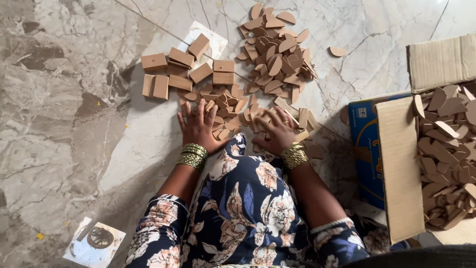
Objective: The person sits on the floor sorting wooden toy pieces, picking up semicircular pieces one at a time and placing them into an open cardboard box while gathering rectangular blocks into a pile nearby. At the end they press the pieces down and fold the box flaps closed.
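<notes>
Across the polished marble floor (74,99), veined in grey and cream, a person sits with a dark floral garment (243,208) spread over the lap. At the floor's right edge stands an open corrugated cardboard box (399,164), its flaps folded out and its inside heaped with flat, brown, rounded wooden cutouts (446,149). Toward the far edge of the floor lies a loose pile of half-round wooden pieces (275,49), thin and smooth, with one stray piece (337,51) just beside it. Left of that pile, rectangular wooden blocks (181,67) lie scattered, some stacked in neat bundles, a few resting on a white sheet (214,42). Near the floor's near-left corner lies a clear packet holding a dark ring-shaped part (96,240). Directly in front of the lap sits a small heap of short wooden bits (233,106). The left hand (199,128) lies flat and spread wide, fingertips touching that heap's left side; the right hand (276,130) is curled, fingers bent over pieces at its right side, though whether it grips any cannot be told. Stacked gold bangles (193,155) circle both wrists.
</notes>
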`<action>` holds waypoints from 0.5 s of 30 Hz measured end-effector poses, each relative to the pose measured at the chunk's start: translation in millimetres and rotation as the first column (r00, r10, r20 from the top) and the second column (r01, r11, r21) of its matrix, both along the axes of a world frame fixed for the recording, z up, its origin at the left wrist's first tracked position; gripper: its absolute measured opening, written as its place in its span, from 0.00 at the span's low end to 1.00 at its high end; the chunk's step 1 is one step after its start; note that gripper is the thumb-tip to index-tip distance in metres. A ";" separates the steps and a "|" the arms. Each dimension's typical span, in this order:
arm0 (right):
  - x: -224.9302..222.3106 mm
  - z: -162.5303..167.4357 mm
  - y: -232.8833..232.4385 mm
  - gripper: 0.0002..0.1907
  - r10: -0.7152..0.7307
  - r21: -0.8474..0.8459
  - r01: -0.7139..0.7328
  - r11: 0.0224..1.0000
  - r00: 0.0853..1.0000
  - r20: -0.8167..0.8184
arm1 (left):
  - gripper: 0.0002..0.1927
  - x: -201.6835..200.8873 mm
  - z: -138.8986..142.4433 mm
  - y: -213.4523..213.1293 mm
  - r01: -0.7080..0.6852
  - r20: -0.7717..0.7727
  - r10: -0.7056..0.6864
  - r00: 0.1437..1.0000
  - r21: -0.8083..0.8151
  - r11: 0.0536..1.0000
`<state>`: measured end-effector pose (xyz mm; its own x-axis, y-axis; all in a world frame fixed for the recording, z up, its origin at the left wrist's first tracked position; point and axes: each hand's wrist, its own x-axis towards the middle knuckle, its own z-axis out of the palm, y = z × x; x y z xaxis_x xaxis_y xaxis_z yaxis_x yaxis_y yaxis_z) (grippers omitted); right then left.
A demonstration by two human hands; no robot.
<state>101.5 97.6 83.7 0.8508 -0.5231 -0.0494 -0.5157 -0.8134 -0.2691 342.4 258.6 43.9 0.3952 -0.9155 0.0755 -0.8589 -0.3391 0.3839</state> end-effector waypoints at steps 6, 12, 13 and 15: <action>-27.9 -8.4 0.8 0.15 -0.001 -0.029 0.007 1.000 0.974 0.225 | 0.62 -0.6 0.4 -0.8 -0.011 0.014 0.011 1.000 0.033 0.999; -77.0 -0.5 25.8 0.11 -0.105 -0.086 0.142 0.986 0.934 0.342 | 0.62 -0.1 -10.1 1.6 -0.002 0.050 0.002 0.999 0.005 1.000; -76.7 2.7 26.3 0.13 -0.110 -0.114 0.162 0.980 0.922 0.370 | 0.62 0.1 -11.0 1.5 0.003 0.075 -0.002 0.997 -0.010 1.000; -69.3 10.2 24.4 0.16 -0.120 -0.162 0.204 0.965 0.899 0.421 | 0.62 0.4 -11.9 0.9 -0.010 0.053 0.008 0.999 0.043 0.999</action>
<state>32.2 122.0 93.9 0.6771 -0.6184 0.3988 -0.5258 -0.7858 -0.3258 342.8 259.5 32.0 0.4000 -0.9147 0.0573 -0.8745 -0.3622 0.3225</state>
